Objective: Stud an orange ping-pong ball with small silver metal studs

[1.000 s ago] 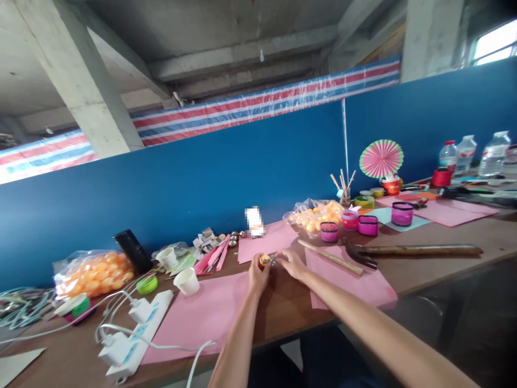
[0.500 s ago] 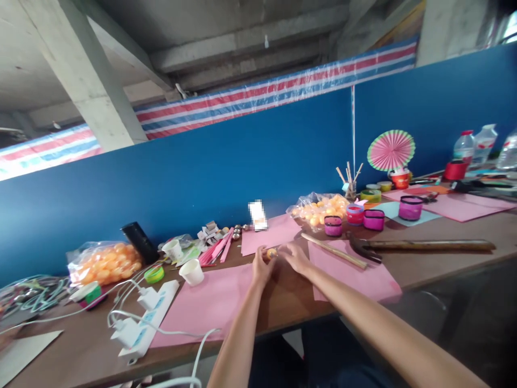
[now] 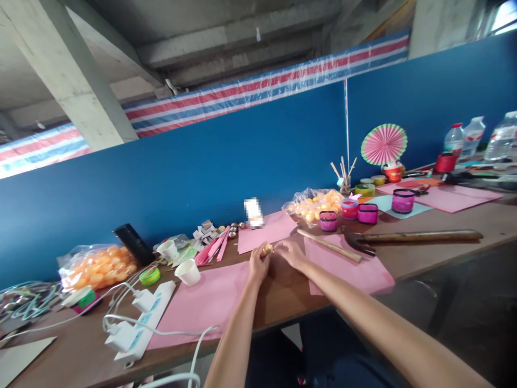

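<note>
My left hand is closed round a small orange ball above the bare brown tabletop. The ball shows between thumb and fingers, with pale and dark patches on it too small to make out. Just to the right, my right hand has its fingers loosely bent and pointing at the ball. Its fingertips are close to the ball; whether they touch it I cannot tell. Pink sheets lie on both sides, the left one by my left forearm and the right one beyond my right forearm.
A hammer and a wooden stick lie at right. Bags of orange balls stand at left and behind. A white cup, a power strip with cables and small magenta containers surround the work area.
My right hand has come a little closer to the ball. The ball is turned slightly in my left hand. The whole view has shifted a little.
</note>
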`<state>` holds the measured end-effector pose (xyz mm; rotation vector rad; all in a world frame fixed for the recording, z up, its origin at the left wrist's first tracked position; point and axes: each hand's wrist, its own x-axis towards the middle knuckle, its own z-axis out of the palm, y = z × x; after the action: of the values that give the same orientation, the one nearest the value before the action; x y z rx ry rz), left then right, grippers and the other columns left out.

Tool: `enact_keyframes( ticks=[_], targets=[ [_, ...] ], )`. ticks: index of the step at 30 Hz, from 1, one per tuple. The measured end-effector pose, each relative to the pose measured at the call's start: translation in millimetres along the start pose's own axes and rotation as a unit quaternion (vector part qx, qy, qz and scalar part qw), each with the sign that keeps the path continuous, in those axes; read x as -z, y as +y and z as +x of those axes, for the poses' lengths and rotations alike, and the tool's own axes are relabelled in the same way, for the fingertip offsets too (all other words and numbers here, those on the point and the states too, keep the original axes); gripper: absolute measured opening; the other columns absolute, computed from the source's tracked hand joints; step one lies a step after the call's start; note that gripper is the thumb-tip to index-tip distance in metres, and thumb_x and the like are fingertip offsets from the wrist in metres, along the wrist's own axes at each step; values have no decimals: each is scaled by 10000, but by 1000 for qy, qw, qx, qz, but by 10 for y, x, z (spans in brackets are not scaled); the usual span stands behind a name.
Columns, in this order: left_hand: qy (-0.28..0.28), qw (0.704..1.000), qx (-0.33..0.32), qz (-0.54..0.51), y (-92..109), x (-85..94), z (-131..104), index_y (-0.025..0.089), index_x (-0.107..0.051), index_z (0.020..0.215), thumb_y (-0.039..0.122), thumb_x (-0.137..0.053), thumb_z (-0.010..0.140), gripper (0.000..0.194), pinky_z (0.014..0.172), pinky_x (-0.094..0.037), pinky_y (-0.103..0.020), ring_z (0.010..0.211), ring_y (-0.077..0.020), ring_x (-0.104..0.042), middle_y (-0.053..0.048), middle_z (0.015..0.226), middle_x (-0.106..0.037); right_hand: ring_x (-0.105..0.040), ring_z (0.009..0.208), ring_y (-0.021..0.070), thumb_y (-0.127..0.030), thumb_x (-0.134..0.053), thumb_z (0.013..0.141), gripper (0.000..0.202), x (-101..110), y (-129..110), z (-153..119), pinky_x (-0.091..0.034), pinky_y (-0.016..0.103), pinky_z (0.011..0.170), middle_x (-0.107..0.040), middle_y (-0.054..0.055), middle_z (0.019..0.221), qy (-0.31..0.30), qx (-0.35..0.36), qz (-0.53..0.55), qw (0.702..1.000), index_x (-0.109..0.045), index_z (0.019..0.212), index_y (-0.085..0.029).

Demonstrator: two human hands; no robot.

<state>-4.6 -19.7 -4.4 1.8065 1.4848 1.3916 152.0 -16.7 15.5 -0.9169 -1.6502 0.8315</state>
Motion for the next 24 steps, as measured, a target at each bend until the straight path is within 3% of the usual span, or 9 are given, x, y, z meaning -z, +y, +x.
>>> enact_keyframes(
  ticks=[12,16,24],
  targets=[
    [-7,998,15,-53,-44,-49,0,198,-488,1118,141,-594,658,475,726,-511,-276,802,-136,-613,-48,981,-613,-590,775,170,-309,-554,706,172,-13,61,21,-428,274,742,-658,42,799,-10,1,20,1000,-640,739,-163],
    [-9,998,18,-63,-24,-58,-12,179,-535,1007,166,-619,642,375,698,-518,-270,782,-146,-621,-51,930,-633,-593,769,169,-330,-545,718,192,-8,84,25,-438,269,724,-661,42,804,-22,-2,28,999,-638,750,-165],
    [-12,999,4,-41,-83,-53,17,191,-561,1057,171,-614,648,412,777,-499,-298,837,-160,-612,-46,971,-639,-594,783,175,-337,-554,714,201,14,52,35,-429,272,743,-663,40,781,-31,-6,26,999,-643,738,-158]
  ],
)
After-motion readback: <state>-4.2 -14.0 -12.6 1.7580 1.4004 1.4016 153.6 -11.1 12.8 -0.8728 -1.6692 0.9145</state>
